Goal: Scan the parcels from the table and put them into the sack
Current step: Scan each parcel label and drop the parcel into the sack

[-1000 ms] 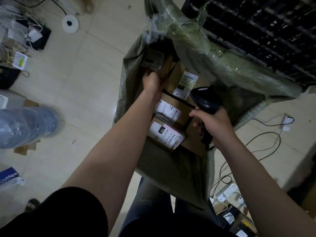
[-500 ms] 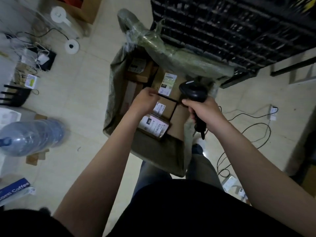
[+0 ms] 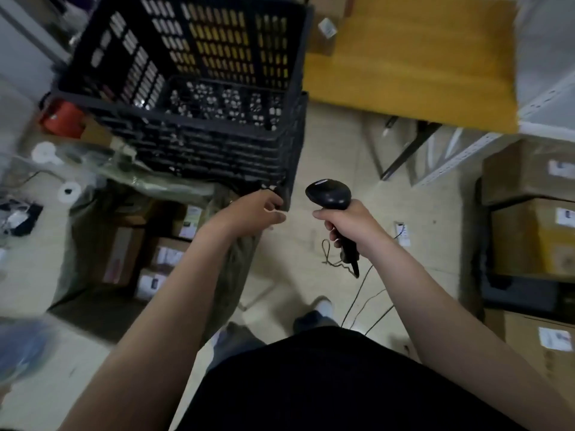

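The green sack [image 3: 227, 275] stands open on the floor at lower left, with several labelled cardboard parcels [image 3: 168, 253] inside it. My left hand [image 3: 258, 209] hovers over the sack's right rim beside the crate corner, empty, fingers loosely curled and apart. My right hand [image 3: 348, 225] is closed around the grip of a black barcode scanner [image 3: 329, 194], whose cable hangs to the floor. A yellow table [image 3: 404, 57] lies at upper right with a parcel [image 3: 326, 29] near its left edge.
A stack of black plastic crates [image 3: 193, 98] stands just behind the sack. Large cardboard boxes [image 3: 529, 231] are stacked at right on a black crate. A power strip and cables [image 3: 401, 234] lie on the floor. A water bottle [image 3: 21, 346], blurred, is at lower left.
My left hand has come out of the sack, leaving the parcel inside. My view has swung up and right, bringing the crates, the yellow table and the boxes at right into view.
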